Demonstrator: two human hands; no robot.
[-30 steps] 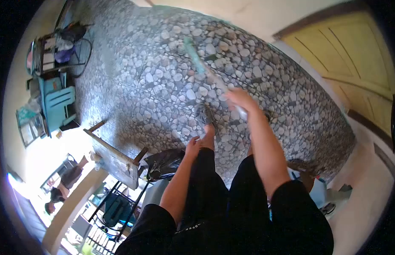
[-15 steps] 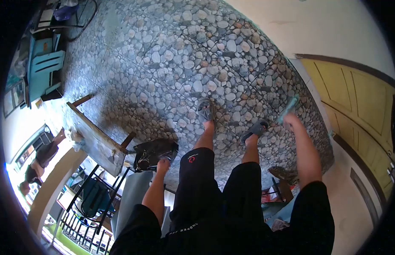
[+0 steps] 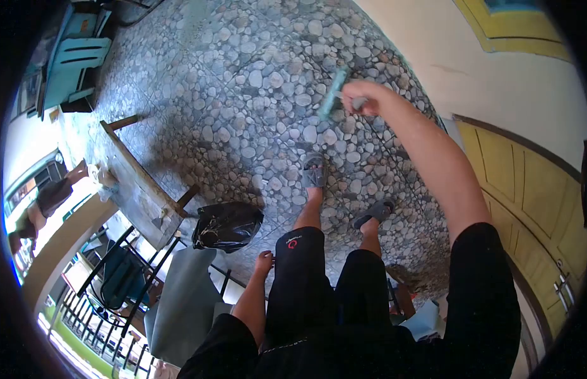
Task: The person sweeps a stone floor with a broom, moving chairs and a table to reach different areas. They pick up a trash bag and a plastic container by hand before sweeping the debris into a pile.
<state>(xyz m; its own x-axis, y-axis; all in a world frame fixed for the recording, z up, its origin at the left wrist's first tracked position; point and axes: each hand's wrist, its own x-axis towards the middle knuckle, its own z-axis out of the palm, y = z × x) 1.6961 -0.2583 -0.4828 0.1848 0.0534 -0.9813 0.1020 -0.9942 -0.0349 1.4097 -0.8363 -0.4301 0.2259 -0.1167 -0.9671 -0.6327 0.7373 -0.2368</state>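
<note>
Wooden counter, left, on the pebble-patterned floor; black bag beside it; left hand, grip loose, holding nothing, against the thigh; right hand raised, grip closed around a teal brush.

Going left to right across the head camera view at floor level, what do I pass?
Wooden bench → black plastic bag → left hand → left sandal → right sandal → yellow door.
</note>
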